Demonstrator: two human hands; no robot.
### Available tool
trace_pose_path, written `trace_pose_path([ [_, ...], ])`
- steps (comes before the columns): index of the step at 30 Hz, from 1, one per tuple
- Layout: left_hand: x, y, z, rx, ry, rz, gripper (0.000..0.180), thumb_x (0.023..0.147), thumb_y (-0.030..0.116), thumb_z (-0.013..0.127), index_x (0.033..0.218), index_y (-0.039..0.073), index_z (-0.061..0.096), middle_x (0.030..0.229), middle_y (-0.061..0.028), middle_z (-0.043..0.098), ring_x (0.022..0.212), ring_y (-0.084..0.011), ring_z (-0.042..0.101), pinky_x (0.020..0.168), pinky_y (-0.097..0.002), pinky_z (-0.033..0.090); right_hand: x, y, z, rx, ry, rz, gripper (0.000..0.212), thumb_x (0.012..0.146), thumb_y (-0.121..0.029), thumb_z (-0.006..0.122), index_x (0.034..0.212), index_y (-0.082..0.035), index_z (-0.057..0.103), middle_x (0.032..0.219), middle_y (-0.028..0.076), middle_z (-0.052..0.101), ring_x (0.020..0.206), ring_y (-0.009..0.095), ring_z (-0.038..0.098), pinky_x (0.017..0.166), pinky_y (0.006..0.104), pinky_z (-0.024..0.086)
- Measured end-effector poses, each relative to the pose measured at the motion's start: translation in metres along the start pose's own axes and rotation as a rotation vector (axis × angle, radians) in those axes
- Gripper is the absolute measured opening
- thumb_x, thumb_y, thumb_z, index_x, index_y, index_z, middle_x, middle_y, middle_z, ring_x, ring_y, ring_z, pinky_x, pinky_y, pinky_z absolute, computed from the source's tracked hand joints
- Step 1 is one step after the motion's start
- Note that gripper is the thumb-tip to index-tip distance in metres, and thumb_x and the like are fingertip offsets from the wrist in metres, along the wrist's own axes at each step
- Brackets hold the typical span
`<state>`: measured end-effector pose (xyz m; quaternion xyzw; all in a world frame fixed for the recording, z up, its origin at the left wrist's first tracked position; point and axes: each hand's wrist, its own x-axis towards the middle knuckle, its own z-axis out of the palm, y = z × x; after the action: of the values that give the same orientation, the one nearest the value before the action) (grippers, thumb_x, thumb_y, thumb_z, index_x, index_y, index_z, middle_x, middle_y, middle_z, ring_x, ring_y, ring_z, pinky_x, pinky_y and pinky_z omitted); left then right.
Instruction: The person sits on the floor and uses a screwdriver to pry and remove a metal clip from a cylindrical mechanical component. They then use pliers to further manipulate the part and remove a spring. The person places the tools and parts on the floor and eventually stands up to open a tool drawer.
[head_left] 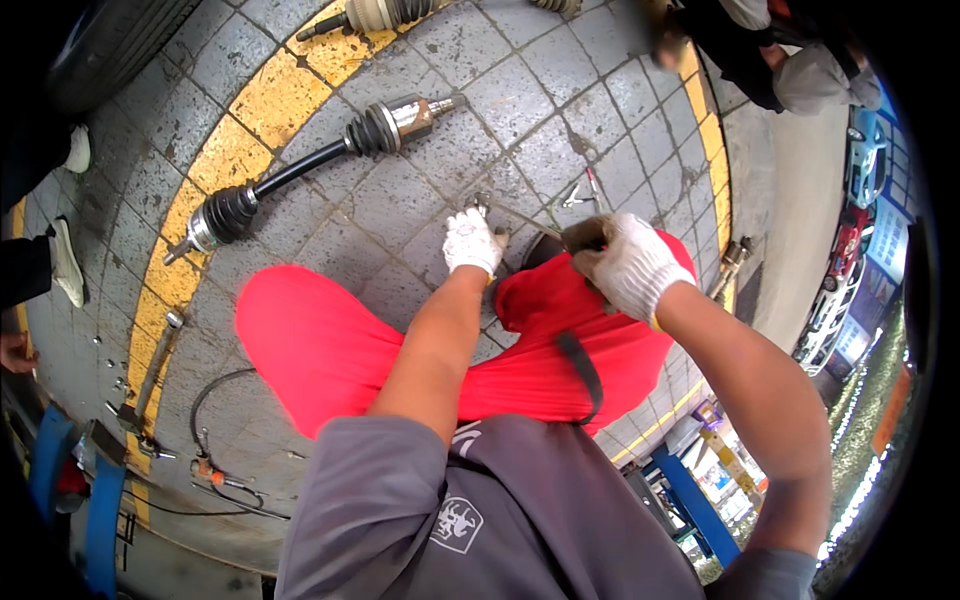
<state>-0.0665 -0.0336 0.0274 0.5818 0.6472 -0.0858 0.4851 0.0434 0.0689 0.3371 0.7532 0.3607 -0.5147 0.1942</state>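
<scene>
White-gloved, the left hand (474,240) is held low over the tiled floor (400,240), its fingers bunched round the far end of a thin metal rod (528,220). The rod is slanted back toward the right hand (632,262), whose fingers are curled above the red trousers (590,355); whether it is gripped there cannot be told. Ahead and leftward, a black and silver axle (305,170) is laid partly across a yellow stripe (235,135).
</scene>
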Motion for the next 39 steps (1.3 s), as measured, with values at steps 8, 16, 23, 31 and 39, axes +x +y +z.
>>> trace_pose_path([
  [8,0.001,0.004,0.002,-0.023,-0.026,-0.02,0.08,0.082,0.052,0.085,0.136,0.002,0.056,0.137,-0.0243,0.063,0.134,-0.0414,0.056,0.11,-0.0502,0.051,0.015,0.038,0.015,-0.199,0.17,-0.285,0.033,0.095,-0.006,0.067,0.127,0.001,0.074,0.081,0.01,0.071,0.06,0.017,0.067,0.051,0.0349,0.057],
  [16,0.0,0.003,0.005,-0.013,0.036,-0.017,0.078,0.083,0.051,0.084,0.136,0.001,0.056,0.136,-0.0247,0.063,0.133,-0.0419,0.057,0.109,-0.051,0.051,0.003,-0.011,-0.015,-0.131,-0.017,-0.011,0.034,0.096,-0.008,0.066,0.127,0.0,0.074,0.089,0.017,0.074,0.078,0.027,0.074,0.07,0.041,0.061],
  [23,0.006,0.008,0.009,-0.012,0.029,-0.05,0.079,0.083,0.054,0.084,0.136,0.002,0.056,0.135,-0.0247,0.064,0.133,-0.0416,0.057,0.11,-0.0509,0.05,-0.005,-0.004,0.007,-0.754,0.067,-0.363,0.036,0.094,-0.009,0.058,0.125,-0.006,0.075,0.119,0.023,0.076,0.116,0.036,0.073,0.1,0.0433,0.058],
  [31,0.003,0.01,0.024,0.05,0.144,-0.073,0.081,0.082,0.054,0.085,0.136,0.003,0.053,0.135,-0.0232,0.063,0.131,-0.0399,0.058,0.107,-0.0512,0.052,0.011,-0.006,-0.021,0.318,0.028,0.082,0.038,0.094,-0.01,0.064,0.129,0.001,0.074,0.078,0.016,0.076,0.059,0.026,0.076,0.058,0.0373,0.062],
  [39,-0.002,0.02,0.022,0.14,-0.023,0.074,0.07,0.084,0.043,0.084,0.134,0.003,0.057,0.138,-0.0222,0.063,0.135,-0.0385,0.058,0.11,-0.0478,0.052,0.013,0.076,0.072,0.291,0.2,-0.032,0.045,0.093,-0.027,0.073,0.128,0.0,0.072,0.113,0.026,0.077,0.105,0.038,0.075,0.094,0.0434,0.059],
])
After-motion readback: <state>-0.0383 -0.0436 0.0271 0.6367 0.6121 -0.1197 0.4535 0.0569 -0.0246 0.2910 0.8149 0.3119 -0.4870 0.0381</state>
